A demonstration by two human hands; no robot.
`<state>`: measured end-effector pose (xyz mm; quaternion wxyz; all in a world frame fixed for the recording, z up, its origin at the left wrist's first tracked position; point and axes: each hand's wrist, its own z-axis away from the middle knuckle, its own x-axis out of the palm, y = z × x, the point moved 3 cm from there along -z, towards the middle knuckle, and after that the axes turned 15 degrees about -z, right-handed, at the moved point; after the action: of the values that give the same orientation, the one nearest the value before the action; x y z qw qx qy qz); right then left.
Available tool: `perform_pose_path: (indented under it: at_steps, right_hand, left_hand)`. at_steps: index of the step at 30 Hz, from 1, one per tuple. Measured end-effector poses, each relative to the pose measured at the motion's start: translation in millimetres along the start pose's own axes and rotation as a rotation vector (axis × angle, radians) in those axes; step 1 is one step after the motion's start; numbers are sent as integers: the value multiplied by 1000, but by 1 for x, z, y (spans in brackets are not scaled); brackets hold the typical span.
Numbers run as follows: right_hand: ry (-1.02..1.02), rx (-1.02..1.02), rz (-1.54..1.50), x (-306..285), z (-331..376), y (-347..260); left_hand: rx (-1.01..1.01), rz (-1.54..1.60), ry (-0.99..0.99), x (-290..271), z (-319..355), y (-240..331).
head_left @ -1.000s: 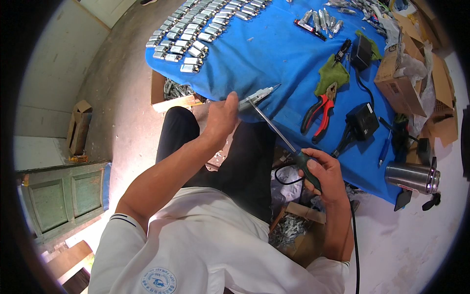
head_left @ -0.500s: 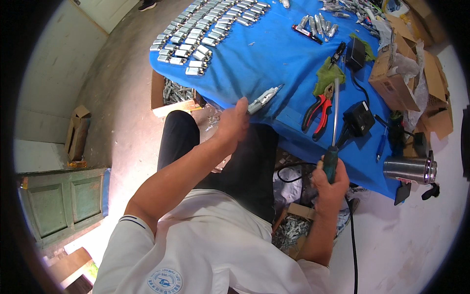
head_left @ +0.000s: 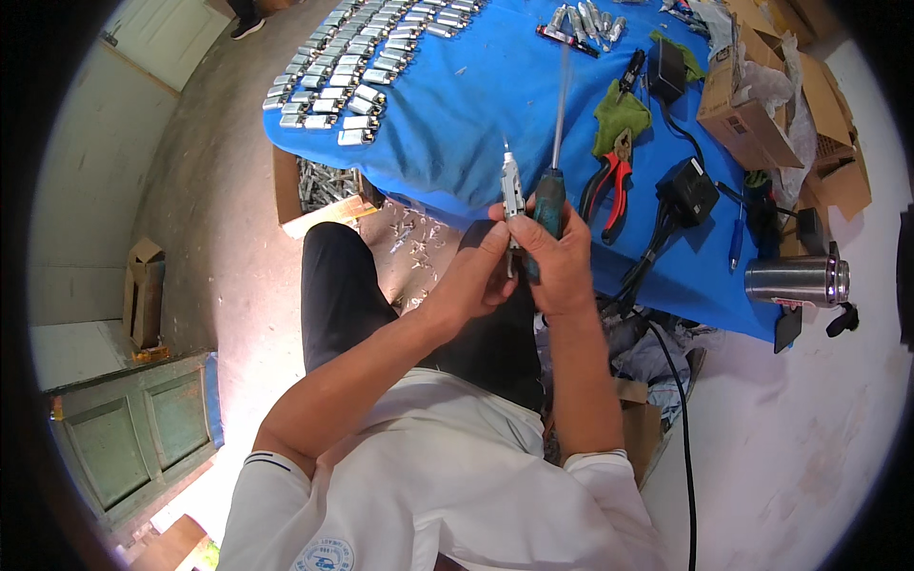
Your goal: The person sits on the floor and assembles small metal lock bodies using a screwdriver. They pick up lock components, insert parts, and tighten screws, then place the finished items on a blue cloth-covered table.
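Observation:
In front of my lap, both hands are close together. My left hand [head_left: 474, 276] is closed on the lower end of a slim grey-white pen-shaped device [head_left: 512, 186], its thin tip pointing up and away. My right hand [head_left: 565, 269] is wrapped round the teal handle of a screwdriver [head_left: 549, 202]; its long metal shaft points toward the far side of the table. The right thumb presses against the device's lower part, beside the left thumb. Fingers hide the device's lower end.
On the blue cloth-covered table [head_left: 457, 114] stand rows of small silver metal parts [head_left: 347, 81]. Red-handled pliers [head_left: 609, 186], a green rag [head_left: 619, 119], black power adapters [head_left: 687, 190], a blue pen [head_left: 737, 246] and a steel flask [head_left: 795, 281] lie rightward. Cartons [head_left: 747, 119] stand beyond.
My right hand has brought the screwdriver up and left beside the device. My left hand has moved slightly right and lower, turning the device more upright. The view has shifted a little.

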<state>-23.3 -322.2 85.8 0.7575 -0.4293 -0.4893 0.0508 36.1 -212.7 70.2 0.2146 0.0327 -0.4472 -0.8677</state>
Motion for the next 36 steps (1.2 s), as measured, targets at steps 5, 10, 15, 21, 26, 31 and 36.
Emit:
perform_pose_path:
  at_steps: [5,10,15,21,26,31,36]
  right_hand:
    - [-157,351,-55,-11,-9,-30]
    - [-234,537,220,-11,-7,-48]
    - [-362,669,379,-7,-15,-54]
    - [-463,743,456,-2,-22,-70]
    - [-508,816,476,-1,-25,-62]
    - [-566,791,429,-4,-38,-60]
    - [-633,822,500,0,-48,-62]
  left_hand:
    - [1,25,82,-33,-3,-16]
    - [124,-57,184,-63,3,-6]
    - [204,-307,270,-57,11,16]
    - [273,-398,281,-54,8,15]
    - [283,-451,81,-38,10,17]
    - [313,-422,-2,-31,8,22]
    - [211,-442,-113,-23,11,29]
